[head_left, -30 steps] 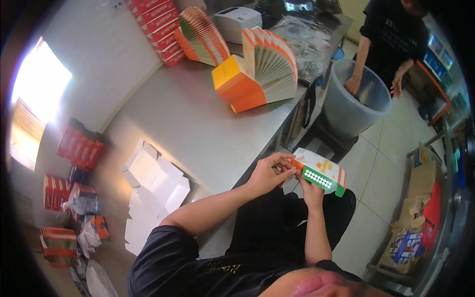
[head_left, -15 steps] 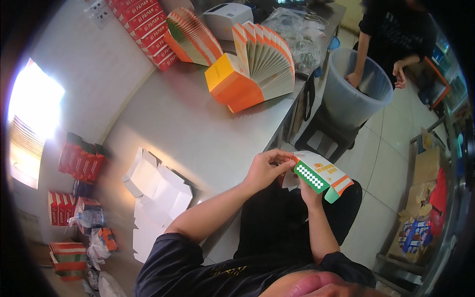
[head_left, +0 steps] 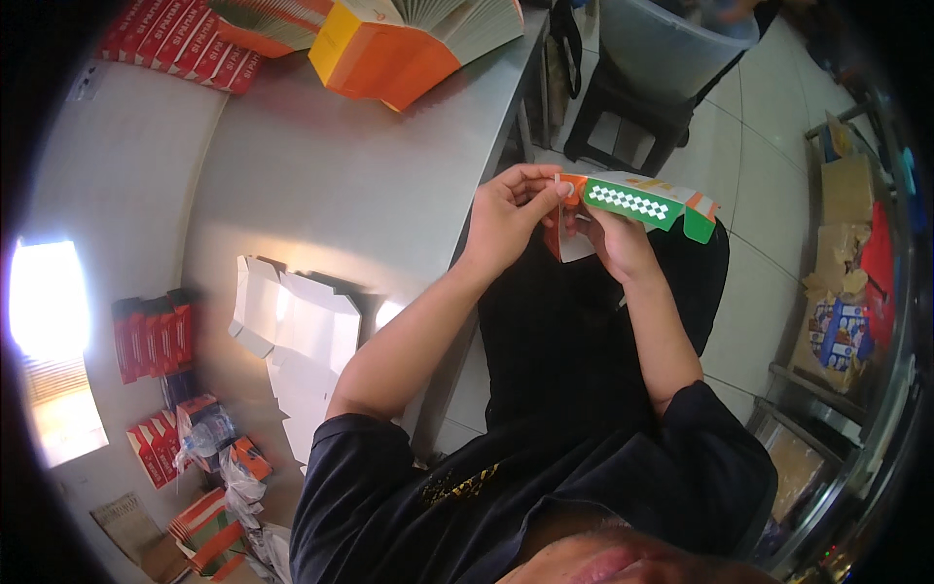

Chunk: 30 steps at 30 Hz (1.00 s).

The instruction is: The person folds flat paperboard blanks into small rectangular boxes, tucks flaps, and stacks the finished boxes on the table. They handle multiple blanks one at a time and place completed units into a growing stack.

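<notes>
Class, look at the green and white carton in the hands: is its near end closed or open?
Open: the carton end flap hangs loose below the left hand.

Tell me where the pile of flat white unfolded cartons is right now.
In the head view, the pile of flat white unfolded cartons lies on the grey table at the person's left, beside the left forearm, with red packs further left.

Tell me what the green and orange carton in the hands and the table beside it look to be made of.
Carton: apparently thin printed paperboard, slightly glossy; its end flaps fold flat under the fingers. Table: looks like brushed stainless steel, grey with a soft smeared glare and thin edge.
</notes>
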### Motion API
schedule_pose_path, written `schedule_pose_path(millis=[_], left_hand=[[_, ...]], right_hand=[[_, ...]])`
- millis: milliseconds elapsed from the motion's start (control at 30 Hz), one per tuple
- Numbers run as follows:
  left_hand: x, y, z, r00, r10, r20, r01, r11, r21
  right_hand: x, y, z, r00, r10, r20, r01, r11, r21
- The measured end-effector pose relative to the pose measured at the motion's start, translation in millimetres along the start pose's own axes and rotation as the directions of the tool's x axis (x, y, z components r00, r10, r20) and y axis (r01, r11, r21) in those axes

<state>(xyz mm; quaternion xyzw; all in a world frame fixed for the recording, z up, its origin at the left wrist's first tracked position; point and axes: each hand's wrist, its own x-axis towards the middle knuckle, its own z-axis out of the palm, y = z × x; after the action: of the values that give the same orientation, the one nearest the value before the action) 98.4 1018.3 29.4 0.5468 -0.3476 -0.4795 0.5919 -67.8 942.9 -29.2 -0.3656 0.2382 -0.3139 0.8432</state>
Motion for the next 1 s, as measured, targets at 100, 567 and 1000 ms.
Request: schedule_pose_path(millis=[100,567,1000], left_hand=[[0.5,1.8,0.6,1.0,-0.014,-0.025,0.015,1.0,0.025],[-2.9,-5.4,0.4,0.999,0.046,0.011,-0.047,0.994,0.098],[-3.2,-7.3,-3.2,0.999,0.046,-0.008,-0.04,0.933,0.358]], right_hand=[[-0.5,-1.9,2.9,0.999,-0.041,0.009,0.041,0.999,-0.013],[-7.1,27.2,0.3,0.837,-0.541,-0.084,0.289,0.567,-0.772],[-3.8,47.1,-16.0,0.976,-0.153,-0.154,0.057,0.864,-0.501]])
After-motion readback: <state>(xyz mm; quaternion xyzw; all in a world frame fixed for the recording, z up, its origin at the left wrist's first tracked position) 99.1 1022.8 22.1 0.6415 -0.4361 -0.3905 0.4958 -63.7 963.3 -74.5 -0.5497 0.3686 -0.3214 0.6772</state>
